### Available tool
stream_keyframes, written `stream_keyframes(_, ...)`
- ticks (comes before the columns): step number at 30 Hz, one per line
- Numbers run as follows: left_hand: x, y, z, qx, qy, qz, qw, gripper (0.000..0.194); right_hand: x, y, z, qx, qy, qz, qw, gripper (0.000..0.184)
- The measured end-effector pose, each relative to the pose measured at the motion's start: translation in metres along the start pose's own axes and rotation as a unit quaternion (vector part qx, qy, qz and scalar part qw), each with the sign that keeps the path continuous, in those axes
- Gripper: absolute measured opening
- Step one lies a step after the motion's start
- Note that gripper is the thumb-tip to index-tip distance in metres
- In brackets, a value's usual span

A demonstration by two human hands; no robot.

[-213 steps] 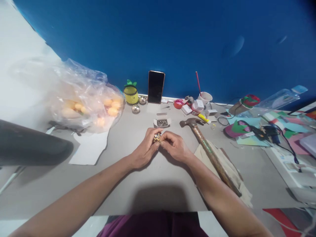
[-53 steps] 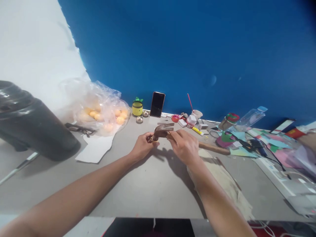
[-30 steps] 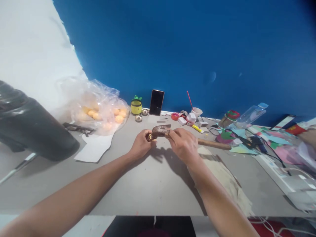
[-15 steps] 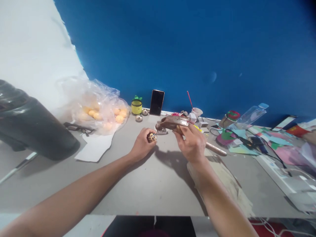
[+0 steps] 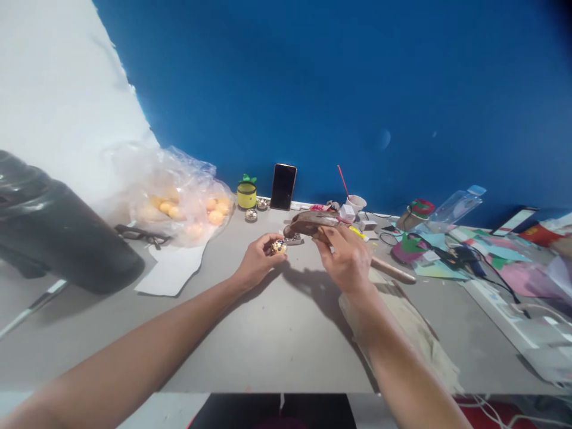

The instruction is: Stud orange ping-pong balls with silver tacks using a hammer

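My left hand (image 5: 258,261) is closed around a small yellowish ball (image 5: 279,247) dotted with shiny metal studs. In my right hand (image 5: 346,256) is a hammer (image 5: 310,223), gripped close to its brown, worn head. Its wooden handle sticks out past the hand to the right. The head hovers above and just right of the ball, with a gap between them. Partly covered by the hammer head, a small box (image 5: 294,239) of shiny metal bits sits on the table. Farther back stand two shiny studded balls, one (image 5: 251,215) in front of the other (image 5: 263,204).
A plastic bag (image 5: 187,202) of orange balls, white paper (image 5: 172,271) and a dark bottle (image 5: 67,232) are at left. A phone (image 5: 283,186) leans on the wall beside a yellow pot (image 5: 246,194). Cloth (image 5: 402,322), a power strip (image 5: 504,328) and coloured paper lie right.
The ball has turned and shifted slightly right in my left hand, so more of it shows. The hammer has tilted a little and dipped slightly.
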State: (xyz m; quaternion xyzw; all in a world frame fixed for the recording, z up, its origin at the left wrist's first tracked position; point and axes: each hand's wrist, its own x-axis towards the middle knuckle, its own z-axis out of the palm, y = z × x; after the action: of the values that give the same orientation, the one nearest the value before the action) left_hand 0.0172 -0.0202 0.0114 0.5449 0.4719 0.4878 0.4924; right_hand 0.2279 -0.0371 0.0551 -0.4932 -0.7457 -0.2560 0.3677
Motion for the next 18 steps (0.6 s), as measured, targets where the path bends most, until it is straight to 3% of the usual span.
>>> stream_keyframes(5, 0.0023, -0.0038, -0.0008, -0.049, -0.031, -0.011, 0.998, 0.038, -0.003, -0.0069, 0.0046, 0.004, -0.038, -0.052, 0.998, 0.017)
stream_keyframes(10, 0.0025, -0.0045, -0.002, -0.071, -0.03, -0.022, 0.997, 0.039, -0.0014, -0.0085, 0.0006, -0.001, 0.002, -0.029, 1.0, 0.022)
stream_keyframes(14, 0.001, -0.0057, -0.0003, -0.096, -0.057, -0.026, 0.993, 0.032, -0.0019, -0.0082, 0.0012, -0.004, -0.031, -0.045, 0.999, 0.016)
stream_keyframes(18, 0.0024, -0.0077, 0.0004, -0.137, -0.053, -0.047, 0.988, 0.047, -0.0016, -0.0058, 0.0002, -0.012, -0.016, -0.01, 1.0, 0.019)
